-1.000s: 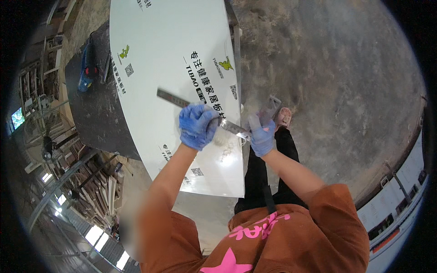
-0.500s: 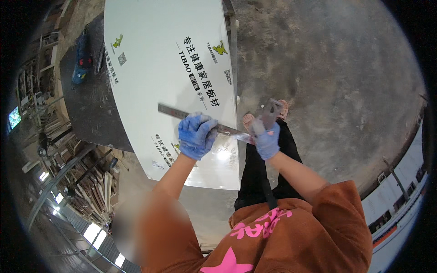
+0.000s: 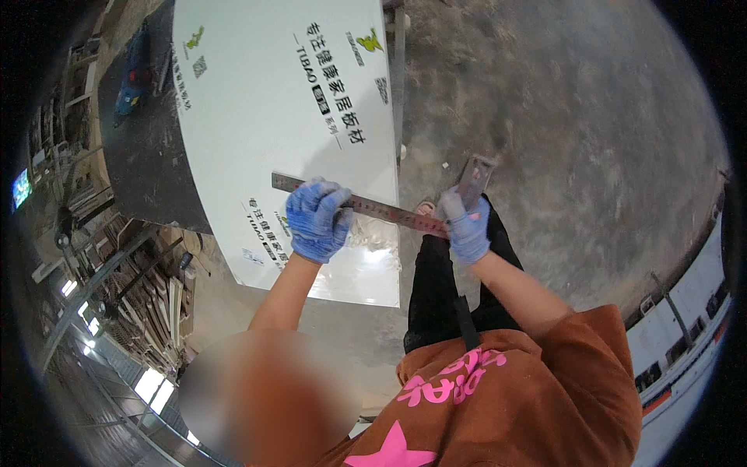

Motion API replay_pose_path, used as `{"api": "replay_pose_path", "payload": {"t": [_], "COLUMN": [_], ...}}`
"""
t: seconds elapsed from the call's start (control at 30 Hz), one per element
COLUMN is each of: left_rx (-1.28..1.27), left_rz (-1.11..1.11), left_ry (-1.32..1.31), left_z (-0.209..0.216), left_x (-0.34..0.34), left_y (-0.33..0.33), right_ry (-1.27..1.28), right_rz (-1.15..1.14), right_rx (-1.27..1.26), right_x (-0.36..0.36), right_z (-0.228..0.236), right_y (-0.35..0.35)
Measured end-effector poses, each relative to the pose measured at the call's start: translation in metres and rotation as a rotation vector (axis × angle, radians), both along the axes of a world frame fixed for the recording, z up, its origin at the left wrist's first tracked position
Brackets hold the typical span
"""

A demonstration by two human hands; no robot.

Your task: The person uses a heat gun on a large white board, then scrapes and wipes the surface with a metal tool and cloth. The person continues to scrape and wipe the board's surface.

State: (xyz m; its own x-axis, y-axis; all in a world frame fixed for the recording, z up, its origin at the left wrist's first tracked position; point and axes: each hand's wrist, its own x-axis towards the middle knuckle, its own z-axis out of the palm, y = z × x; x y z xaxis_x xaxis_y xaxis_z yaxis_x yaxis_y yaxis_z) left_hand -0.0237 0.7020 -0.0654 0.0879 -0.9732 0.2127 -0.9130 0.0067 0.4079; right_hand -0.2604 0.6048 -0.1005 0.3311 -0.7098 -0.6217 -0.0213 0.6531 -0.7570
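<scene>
Head view: left hand (image 3: pixel 317 220) pressed flat on the steel square (image 3: pixel 366 205), lying across the white panel (image 3: pixel 288 132) at centre frame; right hand (image 3: pixel 467 228) gripped its corner past the panel's right edge.

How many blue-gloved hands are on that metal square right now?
2. The left hand presses the metal square flat on the white board; the right hand grips its corner past the board's edge.

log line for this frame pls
left hand: pressing steel square on white board | right hand: gripping square's short arm at board edge
</scene>
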Motion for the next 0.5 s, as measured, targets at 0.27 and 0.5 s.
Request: {"api": "replay_pose_path", "payload": {"t": [0.27,0.5], "left_rx": [-0.014,-0.067], "left_rz": [-0.051,-0.026], "left_ry": [0.022,-0.041], "left_z": [-0.009,-0.007], "left_x": [-0.001,-0.006], "left_y": [0.005,0.029], "right_ry": [-0.121,-0.133], "right_rz": [-0.239,-0.11], "right_rx": [-0.071,-0.161], "right_x": [0.045,-0.008], "right_z": [-0.002,-0.003], "right_y": [0.061,0.041]}}
